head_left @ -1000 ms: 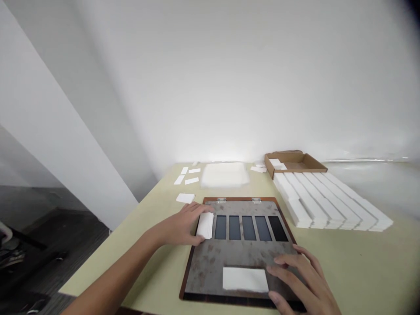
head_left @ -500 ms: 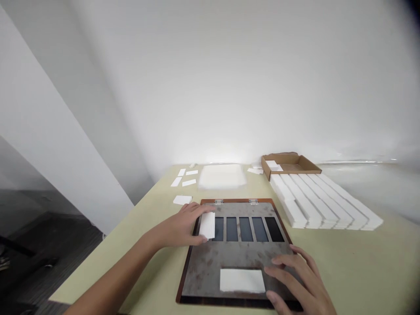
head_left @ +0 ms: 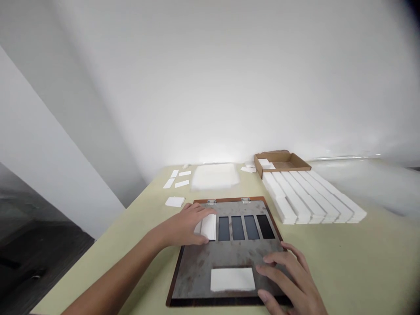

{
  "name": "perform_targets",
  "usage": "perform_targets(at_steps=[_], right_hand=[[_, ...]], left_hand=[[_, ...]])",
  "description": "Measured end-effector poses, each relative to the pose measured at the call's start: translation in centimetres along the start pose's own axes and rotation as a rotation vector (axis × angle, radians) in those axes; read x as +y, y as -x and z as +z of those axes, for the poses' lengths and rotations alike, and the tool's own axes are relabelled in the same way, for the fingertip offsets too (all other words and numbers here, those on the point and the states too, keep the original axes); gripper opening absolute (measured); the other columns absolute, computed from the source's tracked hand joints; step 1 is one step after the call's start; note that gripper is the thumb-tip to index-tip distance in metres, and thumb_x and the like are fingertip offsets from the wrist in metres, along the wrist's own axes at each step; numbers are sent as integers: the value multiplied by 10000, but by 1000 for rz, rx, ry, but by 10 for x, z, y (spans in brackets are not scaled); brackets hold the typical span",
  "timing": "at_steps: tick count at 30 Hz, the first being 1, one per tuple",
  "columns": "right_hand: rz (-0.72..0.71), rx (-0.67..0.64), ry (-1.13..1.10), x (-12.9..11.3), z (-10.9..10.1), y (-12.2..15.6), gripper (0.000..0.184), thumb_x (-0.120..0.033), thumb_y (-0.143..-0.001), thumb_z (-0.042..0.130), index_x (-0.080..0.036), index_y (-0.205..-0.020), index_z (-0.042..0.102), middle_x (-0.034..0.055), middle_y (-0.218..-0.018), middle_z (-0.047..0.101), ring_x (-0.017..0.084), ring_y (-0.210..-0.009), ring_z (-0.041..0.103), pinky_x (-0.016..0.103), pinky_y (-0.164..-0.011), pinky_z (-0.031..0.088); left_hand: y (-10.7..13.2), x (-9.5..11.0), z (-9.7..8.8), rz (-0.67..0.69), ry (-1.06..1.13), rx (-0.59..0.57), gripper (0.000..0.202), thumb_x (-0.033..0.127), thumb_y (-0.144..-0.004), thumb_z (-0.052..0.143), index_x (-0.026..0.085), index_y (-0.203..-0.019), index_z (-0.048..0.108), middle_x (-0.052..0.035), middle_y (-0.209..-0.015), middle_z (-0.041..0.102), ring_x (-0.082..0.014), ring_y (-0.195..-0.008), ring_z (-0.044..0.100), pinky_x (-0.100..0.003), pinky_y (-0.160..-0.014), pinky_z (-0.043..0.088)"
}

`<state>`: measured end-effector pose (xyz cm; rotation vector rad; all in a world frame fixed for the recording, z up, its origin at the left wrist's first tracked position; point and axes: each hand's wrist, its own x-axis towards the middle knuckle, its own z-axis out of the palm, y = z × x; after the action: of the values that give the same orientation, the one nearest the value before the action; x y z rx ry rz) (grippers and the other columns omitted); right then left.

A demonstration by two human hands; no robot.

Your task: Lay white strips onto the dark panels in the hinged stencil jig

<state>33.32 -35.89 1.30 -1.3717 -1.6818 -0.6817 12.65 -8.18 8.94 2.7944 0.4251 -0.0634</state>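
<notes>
My left hand grips a small stack of white cards between thumb and fingers, over the second slot from the left of a hinged grey board. Another white piece shows in the leftmost slot, partly hidden by that hand. Dark slots line up to the right. Set into the board's lower recess is a white rectangular card. With fingers apart, my right hand rests at the board's lower right edge and holds nothing.
Behind the board lies a blurry white block or pack. Loose white cards and a small white stack lie to the left. At the right are long rows of white cards and an open cardboard box.
My left hand has moved the stack rightward from the leftmost slot to the second slot, and a white piece now shows in the first. My right hand keeps its place; the view has shifted.
</notes>
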Motion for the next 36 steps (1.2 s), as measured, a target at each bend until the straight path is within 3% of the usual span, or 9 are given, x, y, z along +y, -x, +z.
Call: perform_targets(at_steps=[5,14,22,31,36], right_hand=[[14,19,-27,0,1,2,94,-192,-963,614,-194,-1007,698,89,-962,677,224,-963,699,426,-1106,424],[23,49,-33,1,1,4,109,-169,-923,616,-203,-991,694,74,-939,676,221,-925,698,413,-1085,434],[42,39,-32,1,-1,4,129,-184,-910,624,-222,-1016,686,81,-949,682,242,-952,699,426,-1076,433],[58,34,-57,4,2,8,166,-174,-899,619,-225,-1050,666,76,-954,683,244,-871,697,465,-1066,420],[88,69,-101,3,4,9,185,-162,-879,629,-225,-1048,672,71,-976,664,247,-897,690,462,-1062,424]], left_hand=[[-4,9,-4,-22,0,-1,688,454,-847,775,374,-1488,538,-58,-1413,635,-390,-1353,513,-492,-1142,399],[-27,38,4,-23,-38,-11,703,436,-792,819,348,-1450,585,-85,-1232,662,-411,-1303,528,-517,-1123,405],[-27,36,5,-61,-46,-24,773,462,-791,833,361,-1504,552,-88,-1312,655,-412,-1349,510,-511,-1125,417],[-51,64,14,4,-71,-5,792,503,-820,828,359,-1531,509,-90,-1350,664,-381,-1302,556,-508,-1109,430],[-60,64,24,22,-86,-5,846,547,-810,850,372,-1557,493,-118,-1323,670,-398,-1285,577,-563,-1130,402]])
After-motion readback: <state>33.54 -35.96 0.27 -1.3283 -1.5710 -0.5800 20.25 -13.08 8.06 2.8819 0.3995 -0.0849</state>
